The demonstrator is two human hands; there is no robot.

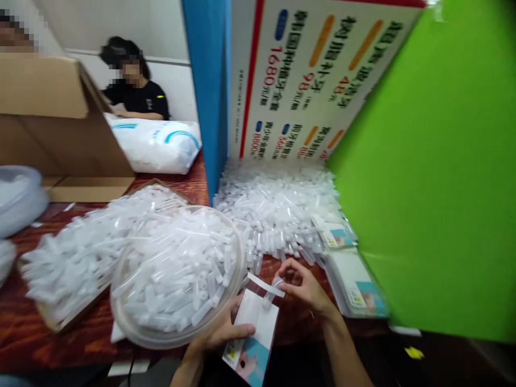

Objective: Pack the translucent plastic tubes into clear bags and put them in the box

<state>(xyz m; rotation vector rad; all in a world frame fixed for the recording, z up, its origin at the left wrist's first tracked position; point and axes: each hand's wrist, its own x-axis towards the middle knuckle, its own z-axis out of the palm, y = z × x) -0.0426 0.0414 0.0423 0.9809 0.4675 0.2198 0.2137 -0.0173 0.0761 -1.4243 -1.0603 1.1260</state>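
My left hand [236, 330] grips a clear plastic packaging bag [255, 322] with a white, blue and pink printed card in it, thumb across its front. The bag tilts, its upper end pointing away from me. At that end my right hand [300, 285] pinches a small translucent plastic tube [274, 290], which overlaps the bag's top strip; whether part of it is inside I cannot tell. Just left of the bag, a round clear tub [116, 290] is heaped with small white plastic pieces. Beyond my right hand spreads a loose pile of translucent tubes [278, 209].
Stacked printed bags [350, 282] lie right, against a green panel [439, 188]. A blue panel [207, 80] and a printed sign [306, 70] stand behind the pile. Left are a filled tray [72, 263], a cardboard box [44, 91] and a white sack [157, 142]. A person [139, 97] sits beyond.
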